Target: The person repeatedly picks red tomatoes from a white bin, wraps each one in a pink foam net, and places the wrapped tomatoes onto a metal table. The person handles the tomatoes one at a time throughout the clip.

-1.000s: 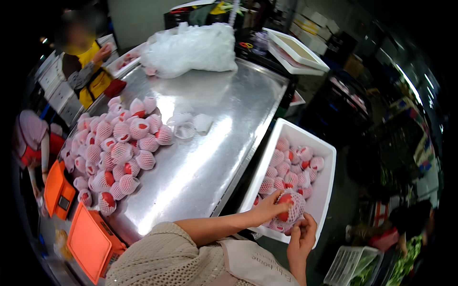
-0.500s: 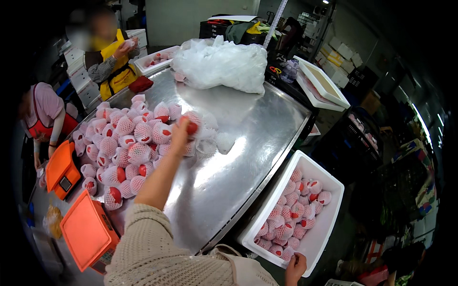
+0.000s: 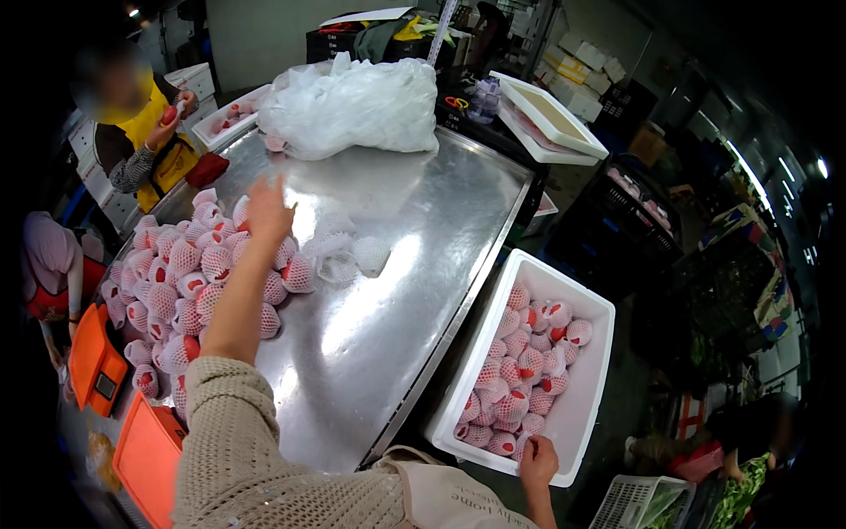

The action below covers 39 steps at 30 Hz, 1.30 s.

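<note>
A large pile of red round fruit in white foam nets (image 3: 181,278) covers the left part of a steel table (image 3: 397,291). My left hand (image 3: 267,212) reaches over the pile's far right side, slightly blurred, fingers spread and no fruit visible in it. Loose foam nets (image 3: 348,256) lie right of the pile. My right hand (image 3: 538,460) is at the near wall of a white foam box (image 3: 595,379), its fingers curled together beside the netted fruit (image 3: 520,370) inside. What those fingers grip, if anything, is hidden.
A big bag of white foam nets (image 3: 352,106) sits at the table's far edge. Orange scales (image 3: 97,361) and an orange-topped crate (image 3: 145,463) stand at left. A person in yellow (image 3: 145,132) holds a red fruit; another works at left. Lidded foam boxes (image 3: 551,119) stand far right.
My left hand has moved away from the netted red fruit it held, to the pile's far side, and its fingers have spread. The view has shifted. My right hand stays at the box.
</note>
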Each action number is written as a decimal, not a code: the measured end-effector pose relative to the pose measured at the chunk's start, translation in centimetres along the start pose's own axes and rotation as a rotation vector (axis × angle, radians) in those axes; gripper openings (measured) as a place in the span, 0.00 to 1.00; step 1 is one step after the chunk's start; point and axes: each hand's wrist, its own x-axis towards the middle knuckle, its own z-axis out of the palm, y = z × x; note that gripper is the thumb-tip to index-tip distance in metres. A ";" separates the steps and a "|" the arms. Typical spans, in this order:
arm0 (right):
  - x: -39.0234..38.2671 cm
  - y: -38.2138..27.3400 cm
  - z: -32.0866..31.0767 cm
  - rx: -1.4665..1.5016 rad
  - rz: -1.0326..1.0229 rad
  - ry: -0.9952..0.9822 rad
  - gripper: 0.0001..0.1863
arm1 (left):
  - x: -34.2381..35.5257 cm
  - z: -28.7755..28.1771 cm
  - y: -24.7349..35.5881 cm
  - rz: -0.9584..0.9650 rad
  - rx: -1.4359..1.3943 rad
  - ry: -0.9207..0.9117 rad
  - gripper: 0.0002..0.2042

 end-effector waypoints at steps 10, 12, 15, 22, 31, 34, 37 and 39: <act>0.2 -1.1 -0.4 -0.036 -0.032 0.114 0.03 | -5.2 2.1 14.6 -0.119 -0.067 -0.752 0.42; 0.1 -1.4 -0.6 -0.025 -0.029 0.124 0.02 | -4.4 7.8 12.9 -0.083 -0.175 -0.758 0.37; 0.2 -1.4 -0.5 -0.025 -0.028 0.132 0.02 | -2.6 14.8 12.0 0.021 -0.358 -0.733 0.31; 0.4 -0.6 -0.1 -0.063 0.001 0.129 0.03 | 8.9 16.2 13.2 -0.260 -0.708 0.054 0.44; 0.7 -0.9 -0.9 -0.037 -0.021 0.152 0.04 | 0.6 7.3 27.2 0.388 -0.481 0.003 0.44; 0.4 -0.3 -0.7 -0.035 -0.004 0.148 0.05 | -11.1 2.9 36.6 0.708 -0.879 -0.711 0.29; 0.3 -0.6 -1.2 -0.012 -0.001 0.143 0.04 | -23.2 0.4 38.9 1.406 -0.228 -0.633 0.19; 0.3 -0.6 -0.6 -0.009 -0.019 0.159 0.04 | -28.0 0.3 39.4 1.503 0.014 -0.733 0.15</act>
